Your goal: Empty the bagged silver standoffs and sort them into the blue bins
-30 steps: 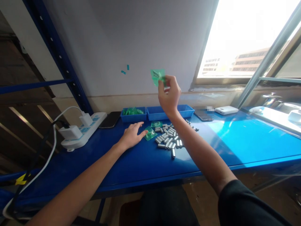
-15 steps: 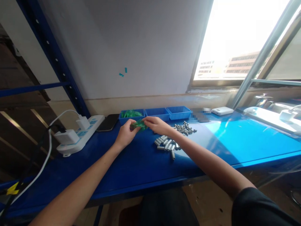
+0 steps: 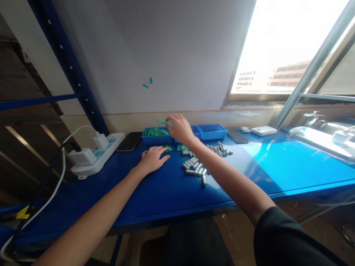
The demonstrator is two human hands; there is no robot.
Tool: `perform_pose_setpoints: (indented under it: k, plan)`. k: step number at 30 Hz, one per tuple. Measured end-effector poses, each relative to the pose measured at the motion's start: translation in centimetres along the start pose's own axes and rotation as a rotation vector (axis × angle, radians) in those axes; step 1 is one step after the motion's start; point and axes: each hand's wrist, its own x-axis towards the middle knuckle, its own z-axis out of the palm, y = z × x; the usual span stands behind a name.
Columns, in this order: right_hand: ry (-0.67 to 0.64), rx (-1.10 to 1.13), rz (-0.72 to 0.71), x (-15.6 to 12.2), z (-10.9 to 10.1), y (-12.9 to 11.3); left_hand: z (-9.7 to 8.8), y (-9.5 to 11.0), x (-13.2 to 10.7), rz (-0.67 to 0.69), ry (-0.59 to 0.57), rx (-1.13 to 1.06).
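Head view: fingers of the right hand [image 3: 180, 127] pinch a green packet [image 3: 163, 122] just above-left of frame centre, likely light, limp, slippery, best held by an edge; left hand [image 3: 152, 159], fingers loosely spread, at a second packet [image 3: 169, 148] on the desk [image 3: 161, 192].

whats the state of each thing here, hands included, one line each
right hand, raised, fingers closed on a green packet
left hand, resting on the table, fingers at another packet
left blue tray, holding green packets
middle blue tray, partly hidden
right blue tray, upright, open-topped
short metal cylinders, loose, scattered
small metal parts, loosely heaped
white adapters, plugged into the power strip
phone, lying flat
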Motion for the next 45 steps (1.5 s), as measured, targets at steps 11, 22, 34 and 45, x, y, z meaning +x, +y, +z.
perform_pose_setpoints:
  k: [11, 22, 34, 45]
  plan:
    - [-0.480, 0.004, -0.236, -6.6, 2.6, -0.1, -2.0, -0.5, 0.2, 0.193, 0.139, -0.162]
    - [0.412, 0.012, 0.113, 1.8, -2.4, 0.2, -1.6, -1.1, 0.1, 0.059, 0.199, -0.181]
    - [-0.553, -0.065, -0.188, -4.3, 5.9, -3.2, -1.8, -4.1, 0.8, -0.183, 0.108, -0.021]
    - [-0.010, 0.079, -0.082, 0.5, -2.6, -2.1, -2.2, -4.1, 1.0, -0.277, 0.310, -0.434]
